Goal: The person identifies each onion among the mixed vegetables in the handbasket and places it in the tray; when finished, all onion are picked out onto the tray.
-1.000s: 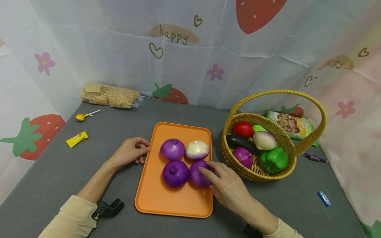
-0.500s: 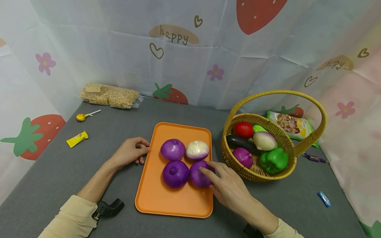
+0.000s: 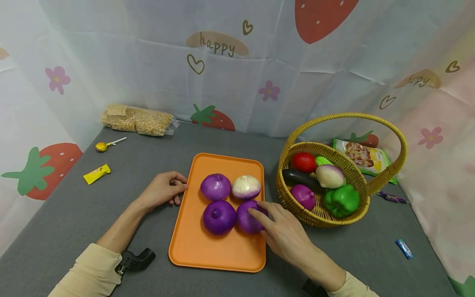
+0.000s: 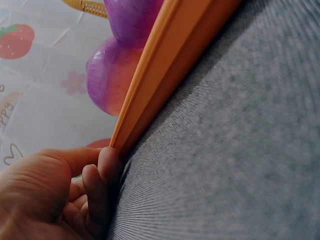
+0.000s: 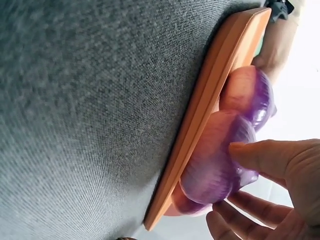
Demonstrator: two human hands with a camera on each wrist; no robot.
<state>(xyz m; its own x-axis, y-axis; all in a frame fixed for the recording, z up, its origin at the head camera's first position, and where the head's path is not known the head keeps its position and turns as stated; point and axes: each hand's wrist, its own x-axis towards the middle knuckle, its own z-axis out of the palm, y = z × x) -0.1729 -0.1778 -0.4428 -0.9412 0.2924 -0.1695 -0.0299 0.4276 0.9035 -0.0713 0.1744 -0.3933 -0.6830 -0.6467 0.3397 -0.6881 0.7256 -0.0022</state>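
Note:
An orange tray holds three purple onions and a white-and-purple turnip. My left hand is at the tray's left edge; in the left wrist view its thumb and forefinger pinch the rim. With thumb and fingers, my right hand grips the front right onion, which rests on the tray. In the right wrist view the thumb lies on one side of that onion and the fingers on the other. Beside it sits the front left onion; behind is another onion.
A yellow wicker basket with a tall handle stands to the right, holding a tomato, an eggplant, a green pepper and other vegetables. A bag of kernels, a lollipop and wrapped sweets lie around.

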